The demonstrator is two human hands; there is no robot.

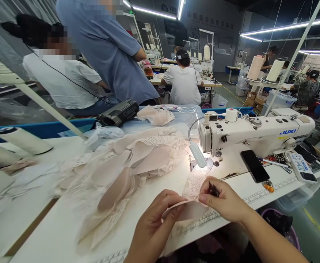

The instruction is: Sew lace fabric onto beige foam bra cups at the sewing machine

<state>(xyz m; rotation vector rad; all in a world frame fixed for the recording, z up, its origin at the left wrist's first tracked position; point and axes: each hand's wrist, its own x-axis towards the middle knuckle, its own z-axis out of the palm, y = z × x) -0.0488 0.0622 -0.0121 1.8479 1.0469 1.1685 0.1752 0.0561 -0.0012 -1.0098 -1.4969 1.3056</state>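
Note:
My left hand (160, 219) pinches the edge of a pale pink bra cup piece (194, 212) between thumb and fingers. Against the same edge, on the right, presses the thumb of my right hand (223, 201), closed on the fabric. A small dark tool (213, 189), perhaps thread snips, sticks out of the right fist; its kind is mostly hidden. White lace (194, 182) joined to the piece runs back toward the needle area of a JUKI sewing machine (250, 131). To the left lies a heap of pink cups and lace (138, 157).
A lit lamp (198, 154) hangs over the needle area. On the machine bed rests a black phone (254, 166), beside orange trinkets (268, 187). A ruler strip (272, 188) follows the table's front edge. Thread cones (24, 143) lie at left. Several people work beyond the table.

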